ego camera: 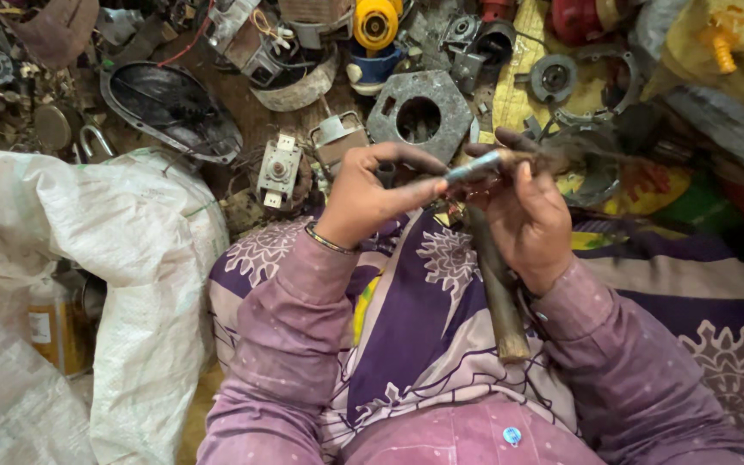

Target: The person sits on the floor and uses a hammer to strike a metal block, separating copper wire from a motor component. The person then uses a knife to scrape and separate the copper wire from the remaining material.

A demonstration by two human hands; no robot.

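Both my hands at frame centre: left hand (pixel 363 194) pinches metal rod (pixel 474 168) tip, steadying it; right hand (pixel 527 215) fingers wrap wooden-handled tool (pixel 497 293), handle angled toward lap for control.

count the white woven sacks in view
1. The white woven sack fills the left side, beside the person's left sleeve, partly covering a yellow bottle. Its folds may hide a second sack. Both hands, left hand and right hand, are away from it.

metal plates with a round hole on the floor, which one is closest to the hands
The grey hexagonal plate, lying just beyond the left hand; the smaller round ring plate sits farther off, up right.
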